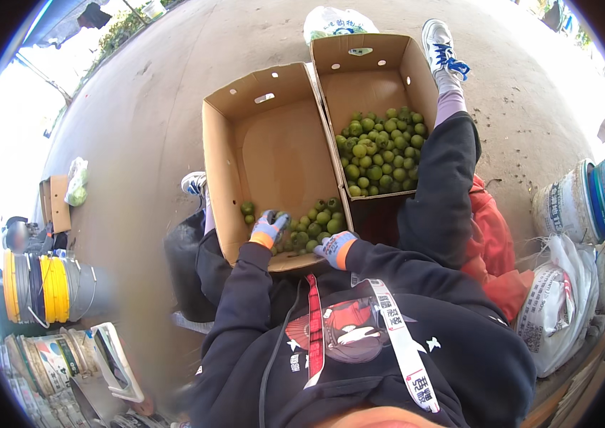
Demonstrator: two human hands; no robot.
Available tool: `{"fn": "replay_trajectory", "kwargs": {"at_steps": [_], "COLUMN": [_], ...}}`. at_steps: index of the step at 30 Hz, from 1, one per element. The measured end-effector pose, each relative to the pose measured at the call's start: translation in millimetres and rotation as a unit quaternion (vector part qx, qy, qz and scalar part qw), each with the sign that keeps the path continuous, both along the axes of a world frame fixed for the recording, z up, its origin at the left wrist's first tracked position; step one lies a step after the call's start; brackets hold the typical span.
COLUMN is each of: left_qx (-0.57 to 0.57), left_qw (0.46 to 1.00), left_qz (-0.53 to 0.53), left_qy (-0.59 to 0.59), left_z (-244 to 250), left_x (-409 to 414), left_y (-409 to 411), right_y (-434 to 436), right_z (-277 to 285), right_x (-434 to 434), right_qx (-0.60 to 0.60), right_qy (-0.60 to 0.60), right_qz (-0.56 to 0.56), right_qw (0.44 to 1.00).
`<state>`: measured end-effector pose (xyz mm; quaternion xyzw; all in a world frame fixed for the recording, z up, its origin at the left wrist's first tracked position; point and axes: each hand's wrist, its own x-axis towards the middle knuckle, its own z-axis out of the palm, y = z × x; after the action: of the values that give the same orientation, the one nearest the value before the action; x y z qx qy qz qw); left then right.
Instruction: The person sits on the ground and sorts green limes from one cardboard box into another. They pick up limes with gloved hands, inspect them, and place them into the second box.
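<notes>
Both my hands wear grey work gloves with orange cuffs. My left hand [270, 228] is inside the near end of the left cardboard box [281, 139], over small round green fruits [314, 227]; its fingers point down, and whether a fruit is held is hidden. At the near right corner of this box is my right hand [336, 248], its fingers against the fruits at the near wall; its grip cannot be made out. The fruits gather at the box's near end, with two by its left wall. A second cardboard box [366, 88], beside it on the right, holds a larger heap of green fruits [382, 150].
My legs [439, 182] spread around the boxes. A white plastic bag [337, 24] lies beyond them. Buckets [56, 289] stand at the left, near a small carton [58, 203]. At the right are a paint bucket [564, 203], red cloth [495, 241] and a white sack [554, 315].
</notes>
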<state>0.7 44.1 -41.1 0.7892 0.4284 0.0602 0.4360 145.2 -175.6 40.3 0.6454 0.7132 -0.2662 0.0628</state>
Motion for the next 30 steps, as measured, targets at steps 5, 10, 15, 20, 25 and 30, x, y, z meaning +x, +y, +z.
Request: {"fn": "replay_trajectory", "kwargs": {"at_steps": [5, 10, 15, 20, 25, 30], "left_qx": [-0.341, -0.353, -0.405, -0.424, -0.433, -0.449], "left_qw": [0.868, 0.905, 0.881, 0.878, 0.874, 0.863], "left_qz": [0.093, -0.056, -0.092, -0.017, 0.005, 0.008], "left_qy": [-0.348, -0.232, -0.228, -0.222, -0.22, -0.234], "left_z": [7, 15, 42, 48, 64, 72], "left_x": [-30, -26, -11, -11, -6, -4], "left_y": [-31, -72, -78, -74, -81, -84], "right_y": [6, -5, -4, 2, -7, -5], "right_z": [-11, 6, -11, 20, 13, 10], "right_x": [22, 8, 8, 45, 103, 91], "right_qx": [0.179, 0.161, 0.251, 0.424, 0.39, 0.465], "right_qy": [0.368, 0.275, 0.224, 0.148, -0.034, -0.092], "right_qz": [-0.252, -0.156, -0.171, -0.26, -0.41, -0.364], "right_qw": [0.877, 0.935, 0.926, 0.855, 0.824, 0.802]}}
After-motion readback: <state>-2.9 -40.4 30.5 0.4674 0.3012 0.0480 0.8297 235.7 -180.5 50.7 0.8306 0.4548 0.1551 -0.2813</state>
